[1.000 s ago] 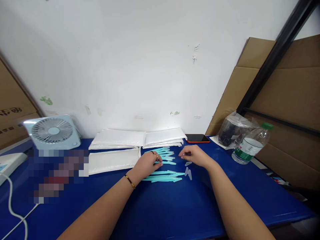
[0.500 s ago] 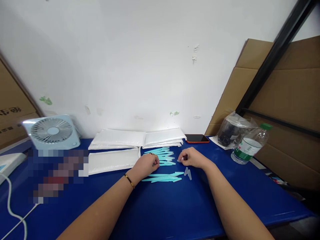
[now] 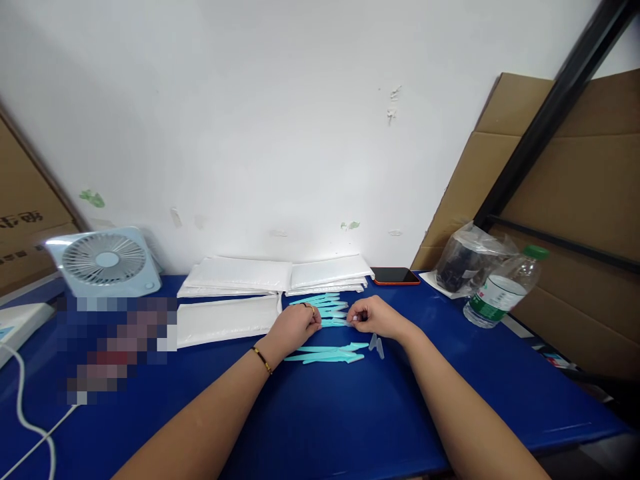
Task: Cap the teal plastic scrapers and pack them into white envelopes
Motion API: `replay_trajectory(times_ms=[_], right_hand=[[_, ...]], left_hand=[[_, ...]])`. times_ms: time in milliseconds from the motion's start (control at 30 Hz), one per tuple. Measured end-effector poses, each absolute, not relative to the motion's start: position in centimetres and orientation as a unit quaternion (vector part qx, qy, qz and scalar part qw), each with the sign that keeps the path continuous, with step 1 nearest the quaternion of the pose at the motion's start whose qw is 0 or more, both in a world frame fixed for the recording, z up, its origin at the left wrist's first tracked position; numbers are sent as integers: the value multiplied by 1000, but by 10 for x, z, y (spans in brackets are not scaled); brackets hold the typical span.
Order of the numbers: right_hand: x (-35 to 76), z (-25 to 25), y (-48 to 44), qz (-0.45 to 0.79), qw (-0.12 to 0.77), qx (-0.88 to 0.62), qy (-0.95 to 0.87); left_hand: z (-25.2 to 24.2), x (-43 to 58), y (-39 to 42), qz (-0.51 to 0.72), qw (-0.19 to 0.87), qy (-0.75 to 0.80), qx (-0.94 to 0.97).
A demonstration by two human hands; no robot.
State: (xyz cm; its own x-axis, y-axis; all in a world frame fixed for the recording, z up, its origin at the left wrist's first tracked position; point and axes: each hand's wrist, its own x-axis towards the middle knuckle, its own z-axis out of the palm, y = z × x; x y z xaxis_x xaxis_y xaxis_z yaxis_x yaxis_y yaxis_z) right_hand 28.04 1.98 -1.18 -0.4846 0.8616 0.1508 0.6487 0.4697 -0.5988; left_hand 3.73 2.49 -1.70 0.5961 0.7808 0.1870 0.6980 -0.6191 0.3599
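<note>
Holding: my left grip is curled, its fingertips pinched on one end of a teal stick. My right grip is pinched closed at the stick's other end; whether it holds anything is too small to tell.
Where: the stick lies between my grips on the blue table, at the near edge of a fanned pile.
Feel: I judge it thin, light, slick plastic, slightly bendy, and best taken by the ends.
Nearer me: spare sticks below both grips, and clear caps just beside the right grip.
Beyond: white envelopes past the left grip, a phone past the right.
Well apart: bottle off to the right, fan off to the left.
In the way: only the loose pile, which I judge easily scattered.
</note>
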Motion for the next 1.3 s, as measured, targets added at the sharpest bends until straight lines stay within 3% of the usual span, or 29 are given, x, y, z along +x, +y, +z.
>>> replay_trajectory(times_ms=[300,467,567,733,900,1167,1300], right_hand=[[272,-12,19,238,210,-447,-836],[281,-2,17,209,210,-450,-842],[299,6,15,254,162,-458,-837],[310,7,13,300,78,-460,-832],[313,9,13,284,99,-481,-824],[321,13,13,287,117,-495,-812],[340,16,13,227,130,-588,-766]], left_hand=[[-20,44,25,167,131,415,884],[-19,50,22,203,84,437,872],[-11,44,17,202,140,429,869],[-4,40,10,95,253,375,887],[-8,43,10,118,163,424,883],[-12,46,9,101,194,427,877],[-14,45,12,120,145,436,880]])
